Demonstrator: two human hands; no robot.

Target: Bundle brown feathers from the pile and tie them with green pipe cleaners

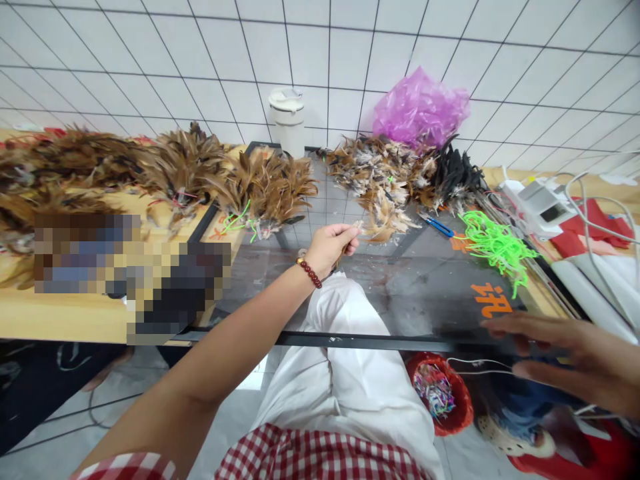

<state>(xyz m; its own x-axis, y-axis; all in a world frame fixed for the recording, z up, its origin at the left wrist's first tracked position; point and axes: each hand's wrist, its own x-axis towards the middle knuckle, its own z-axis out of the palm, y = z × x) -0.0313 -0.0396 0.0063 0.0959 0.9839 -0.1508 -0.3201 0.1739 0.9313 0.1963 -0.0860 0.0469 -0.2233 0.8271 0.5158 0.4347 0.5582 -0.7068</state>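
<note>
My left hand (333, 248), with a dark red bead bracelet at the wrist, is closed over the glass tabletop. Its thumb and forefinger pinch the pale end of a small feather bunch, and brown feather shows under the palm. Just beyond the fingertips lies a loose pile of tan and white feathers (383, 217). My right hand (565, 350) is at the right, blurred, above the table's front edge. Its fingers are stretched apart and nothing shows in them. A heap of neon green ties (495, 247) and blue-handled snips (437, 225) lie beyond it.
Brown feather bundles (265, 190) line the left and back. A white lidded cup (289, 123) and a pink plastic bag (420, 110) stand by the tiled wall. A white device (543, 203) with cables sits right. Below is a red bin (463, 407) with scraps; a person's foot is beside it.
</note>
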